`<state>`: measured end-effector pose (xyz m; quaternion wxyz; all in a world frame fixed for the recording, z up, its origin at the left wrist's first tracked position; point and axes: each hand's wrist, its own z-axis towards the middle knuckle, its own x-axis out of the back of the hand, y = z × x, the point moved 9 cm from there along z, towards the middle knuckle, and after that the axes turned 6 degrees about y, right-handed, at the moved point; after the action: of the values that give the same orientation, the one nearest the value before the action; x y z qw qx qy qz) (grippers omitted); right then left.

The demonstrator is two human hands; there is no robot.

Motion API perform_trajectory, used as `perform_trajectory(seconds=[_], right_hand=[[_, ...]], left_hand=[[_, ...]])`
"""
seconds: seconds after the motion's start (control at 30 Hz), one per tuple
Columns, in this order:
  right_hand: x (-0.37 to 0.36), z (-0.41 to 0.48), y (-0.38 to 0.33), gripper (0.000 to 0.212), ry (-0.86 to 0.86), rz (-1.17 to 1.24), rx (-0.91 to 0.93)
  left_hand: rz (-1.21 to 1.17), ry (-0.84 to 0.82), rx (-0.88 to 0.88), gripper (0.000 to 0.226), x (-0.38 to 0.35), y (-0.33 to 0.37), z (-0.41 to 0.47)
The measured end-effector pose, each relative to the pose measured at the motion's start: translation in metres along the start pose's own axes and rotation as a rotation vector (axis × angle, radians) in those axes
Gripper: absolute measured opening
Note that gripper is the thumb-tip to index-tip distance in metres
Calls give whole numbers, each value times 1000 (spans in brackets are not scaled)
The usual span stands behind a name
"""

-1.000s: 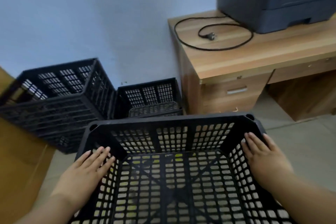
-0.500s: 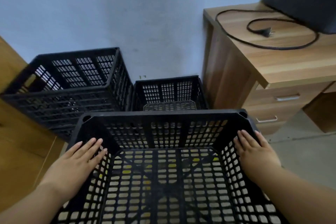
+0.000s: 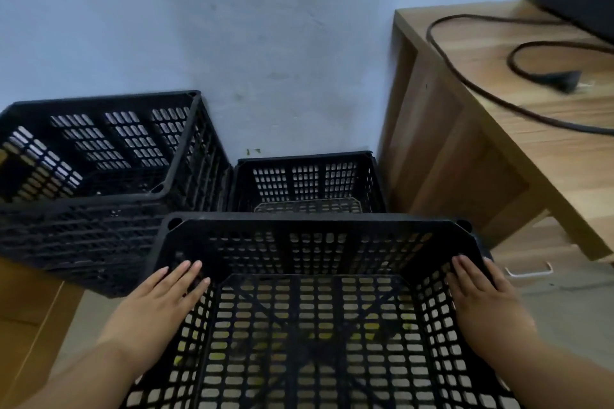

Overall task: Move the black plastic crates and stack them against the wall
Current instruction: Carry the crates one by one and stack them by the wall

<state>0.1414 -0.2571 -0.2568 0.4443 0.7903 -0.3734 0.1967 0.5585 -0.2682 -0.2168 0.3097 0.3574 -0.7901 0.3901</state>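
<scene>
Both hands press straight-fingered over opposite side walls of the carried crate (image 3: 315, 221), left hand (image 3: 159, 302) and right hand (image 3: 481, 299), thumbs hidden; squeezing from both sides probably keeps it level. Just beyond them a low crate (image 3: 309, 176) sits against the wall (image 3: 265, 43), likely the landing spot. A taller stack (image 3: 99, 183) stands ahead of the left hand.

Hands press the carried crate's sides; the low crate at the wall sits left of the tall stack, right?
No. The head view shows the low crate right of the tall stack; the left hand and right hand do press the carried crate.
</scene>
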Motion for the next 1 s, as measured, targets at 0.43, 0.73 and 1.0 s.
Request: perform_trajectory(seconds=[0.43, 0.73, 1.0], right_hand=[[54, 106, 44, 64, -105, -42, -53], [97, 152, 75, 59, -185, -63, -41], [133, 208, 97, 60, -183, -67, -82]], left_hand=[[-6, 60, -78, 70, 24, -49, 119], [-74, 135, -189, 66, 60, -92, 192], [-91, 333, -203, 69, 86, -132, 252]])
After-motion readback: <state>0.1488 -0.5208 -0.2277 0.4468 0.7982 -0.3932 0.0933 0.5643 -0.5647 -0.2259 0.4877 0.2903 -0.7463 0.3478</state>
